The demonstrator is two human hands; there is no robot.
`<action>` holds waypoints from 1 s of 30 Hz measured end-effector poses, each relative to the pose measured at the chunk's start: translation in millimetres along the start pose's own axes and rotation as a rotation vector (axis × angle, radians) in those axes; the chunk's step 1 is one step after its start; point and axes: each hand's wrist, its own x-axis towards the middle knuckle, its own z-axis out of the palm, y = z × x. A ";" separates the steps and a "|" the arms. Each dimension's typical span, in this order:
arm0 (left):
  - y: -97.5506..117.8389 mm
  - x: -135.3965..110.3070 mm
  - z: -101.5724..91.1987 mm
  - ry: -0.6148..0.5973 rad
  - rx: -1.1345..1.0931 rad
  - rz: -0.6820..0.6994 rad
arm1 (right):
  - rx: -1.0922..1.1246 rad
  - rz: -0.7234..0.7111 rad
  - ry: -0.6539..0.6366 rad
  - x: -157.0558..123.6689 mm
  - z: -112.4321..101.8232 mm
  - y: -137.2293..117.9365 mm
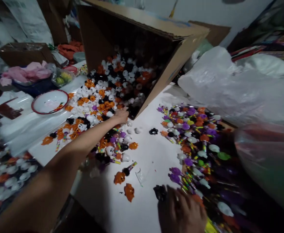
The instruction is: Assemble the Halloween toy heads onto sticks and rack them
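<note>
Small moulded plastic novelty pieces [95, 110] lay across a smooth white table top [151, 168]: rounded white skulls, ribbed orange pumpkin heads, and black and purple heads, many fixed to short striped sticks. A second group of white and orange pieces [5, 174] lay at the lower left, blurred at the frame edge. A dense band of the pieces ran down the right side of the table top, and the thickest heap stretched from the centre up into the carton.

The left hand [121, 116] reached in from the lower left, narrowly open, with its fingertips on the heap at the carton mouth. Whether it held a piece could not be determined. The right hand [182, 212], at the bottom centre, was blurred, with its fingers spread wide and nothing visibly held, just beside a black piece [160, 192].

At the left, a white bowl with a red rim [50, 102] stood on the table top, with a small orange item inside. Above it, pink plastic [26, 73] lay on a blue container [33, 88]. At the centre, a corrugated cardboard carton [142, 42] lay tipped on its side, its open mouth facing the table and filled with pieces. A crumpled translucent plastic bag [239, 84] occupied the right side, above a tinted plastic bag [265, 158].
</note>
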 end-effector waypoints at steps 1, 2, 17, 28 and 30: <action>1.8 -5.3 -0.8 -0.006 0.005 0.020 | -0.001 -0.042 0.046 27.8 -0.4 6.1; 3.9 -8.9 -1.8 -0.009 0.008 0.037 | 0.003 -0.082 0.064 59.5 0.9 11.6; 34.8 -157.8 -2.0 -0.124 -0.893 -0.007 | 0.016 0.028 -0.193 387.0 87.9 -2.0; 60.8 -199.1 86.2 -0.299 -1.374 -0.201 | 0.047 -0.149 -0.295 271.7 30.6 -37.2; 49.9 -198.4 83.7 -0.248 -1.119 -0.104 | 0.055 -0.181 -0.212 247.8 3.9 -44.2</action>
